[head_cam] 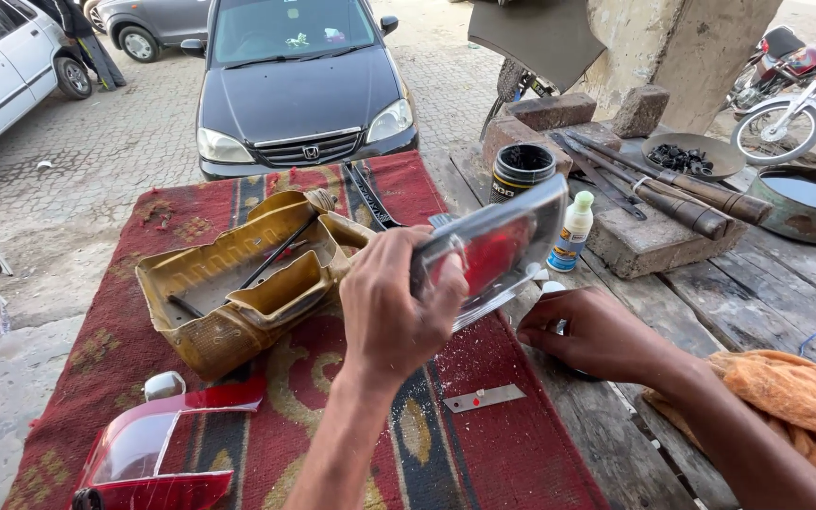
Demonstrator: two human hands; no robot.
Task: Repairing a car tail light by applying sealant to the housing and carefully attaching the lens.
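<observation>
My left hand grips a clear and red tail light lens and holds it tilted above the patterned red rug. My right hand rests on the wooden bench beside the rug, fingers curled over a small white object that is mostly hidden. A snapped-off knife blade lies on the rug just below the lens. White shavings are scattered around it.
A yellowed plastic lamp housing sits on the rug at left, and a red lamp cover lies at the near corner. A small white bottle, black tin, bricks, tools and an orange cloth crowd the bench. A dark car is parked ahead.
</observation>
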